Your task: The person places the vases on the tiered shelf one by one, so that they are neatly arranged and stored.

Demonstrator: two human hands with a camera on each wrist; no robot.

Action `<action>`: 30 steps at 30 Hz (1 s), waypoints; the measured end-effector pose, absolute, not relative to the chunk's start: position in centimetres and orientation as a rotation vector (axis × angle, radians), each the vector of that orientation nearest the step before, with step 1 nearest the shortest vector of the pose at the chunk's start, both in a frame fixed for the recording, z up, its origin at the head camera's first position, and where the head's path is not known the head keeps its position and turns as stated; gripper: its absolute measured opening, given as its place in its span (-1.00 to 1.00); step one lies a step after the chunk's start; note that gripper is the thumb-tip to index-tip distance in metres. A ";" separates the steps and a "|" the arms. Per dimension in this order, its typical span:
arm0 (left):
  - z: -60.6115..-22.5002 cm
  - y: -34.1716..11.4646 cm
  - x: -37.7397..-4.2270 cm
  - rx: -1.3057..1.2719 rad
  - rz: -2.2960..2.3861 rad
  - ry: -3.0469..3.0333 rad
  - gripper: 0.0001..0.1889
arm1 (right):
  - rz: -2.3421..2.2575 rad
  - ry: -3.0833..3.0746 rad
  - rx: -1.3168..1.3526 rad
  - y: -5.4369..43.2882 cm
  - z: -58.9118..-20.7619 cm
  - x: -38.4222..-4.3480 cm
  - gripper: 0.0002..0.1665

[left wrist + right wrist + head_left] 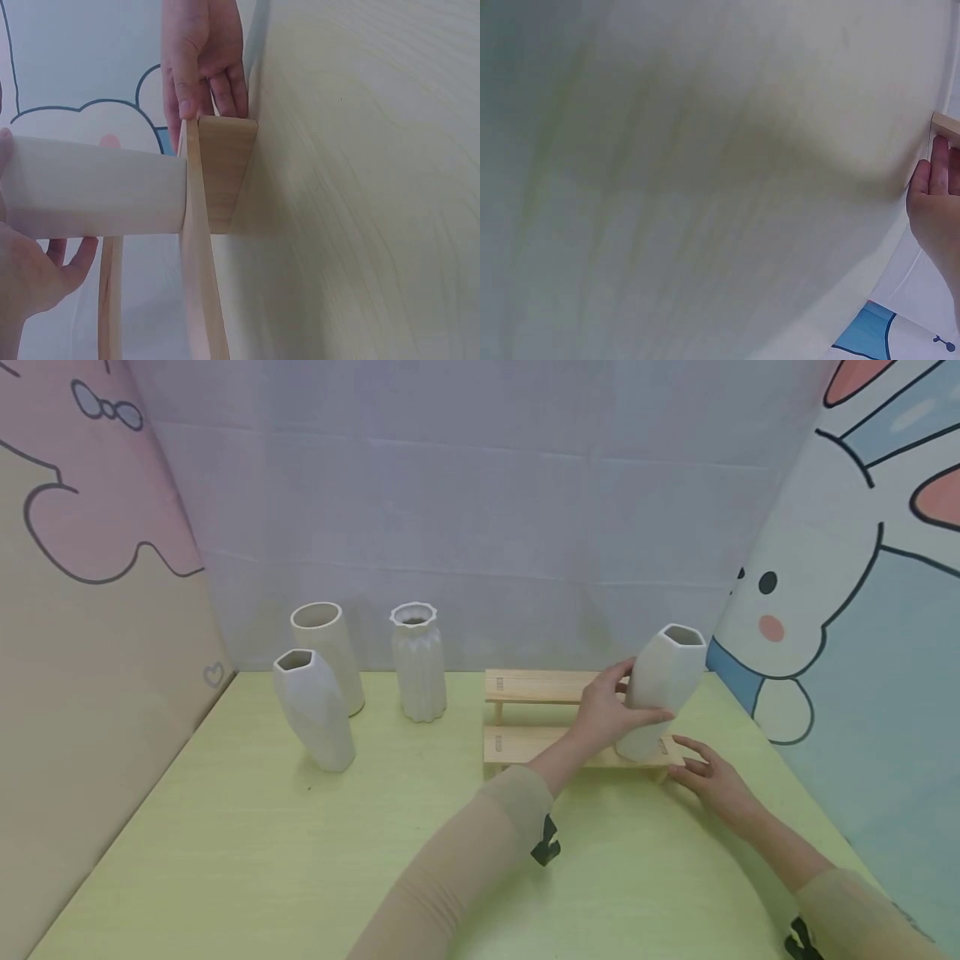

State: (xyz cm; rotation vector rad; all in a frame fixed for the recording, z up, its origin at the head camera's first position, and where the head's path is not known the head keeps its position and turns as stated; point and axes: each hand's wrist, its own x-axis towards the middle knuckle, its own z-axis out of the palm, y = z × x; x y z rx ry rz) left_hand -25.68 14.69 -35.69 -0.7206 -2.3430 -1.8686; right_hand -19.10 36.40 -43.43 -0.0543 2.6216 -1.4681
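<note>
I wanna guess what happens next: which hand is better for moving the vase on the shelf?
Probably the left hand: it grips that vase, thumb in front. The right hand is lower, at the right end of the shelf.

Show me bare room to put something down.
Free: the table between the near left vase and left sleeve; the top board left of the left hand. Crowded: the lower board at its right end, with the held vase and right hand.
</note>
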 end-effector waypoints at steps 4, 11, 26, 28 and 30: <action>-35.7 14.6 -25.6 -0.732 -1.860 -2.338 -0.17 | -1.472 2.610 -0.057 36.4 -43.4 -19.1 -0.15; -35.9 14.7 -25.7 -0.757 -1.836 -2.317 -0.17 | -1.480 2.603 -0.053 36.5 -43.5 -19.2 -0.15; -35.2 12.2 -25.6 -0.811 -1.875 -2.354 -0.07 | -1.424 2.631 -0.033 36.5 -43.5 -19.3 -0.16; -35.1 11.5 -25.5 -0.828 -1.876 -2.347 -0.07 | -1.420 2.630 -0.025 36.4 -43.5 -19.3 -0.15; -35.0 10.8 -25.4 -0.837 -1.881 -2.345 -0.08 | -1.422 2.628 -0.026 36.4 -43.6 -19.3 -0.15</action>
